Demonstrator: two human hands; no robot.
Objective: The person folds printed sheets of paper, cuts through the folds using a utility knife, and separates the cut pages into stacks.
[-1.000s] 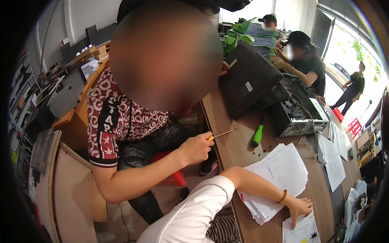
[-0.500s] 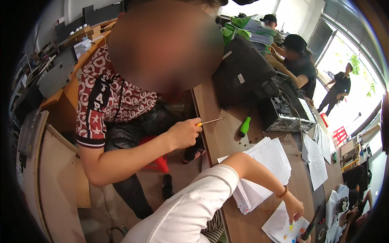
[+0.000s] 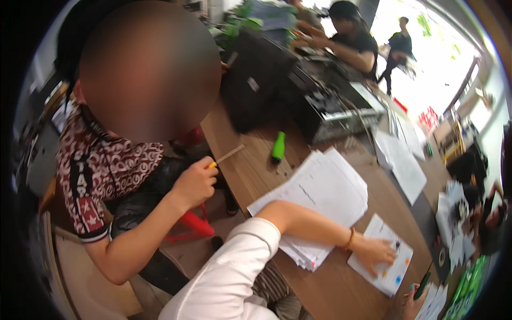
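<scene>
My left hand (image 3: 375, 256), in a white sleeve and with a beaded bracelet, lies with its fingers spread on a white sheet (image 3: 392, 285) that has small coloured marks. At the lower edge, my right hand (image 3: 412, 308) is closed around a dark green, stick-shaped thing (image 3: 423, 285), its kind unclear. Under my left forearm is a stack of printed papers (image 3: 333, 184). Across the table corner, another person's hand (image 3: 194, 184) holds a screwdriver (image 3: 230, 154) with a yellow handle. A green-handled tool (image 3: 278, 148) rests on the table near the papers.
An opened computer case (image 3: 333, 109) and a black panel (image 3: 256, 80) stand at the far side of the brown table (image 3: 320, 296). Loose sheets (image 3: 402, 165) lie to their right. A green package (image 3: 465, 290) is at the lower right. More people are at the back.
The view has swung, shifting most things leftward. My left hand has gone from bent fingers above the marked sheet to lying flat on it. More of my right hand shows.
</scene>
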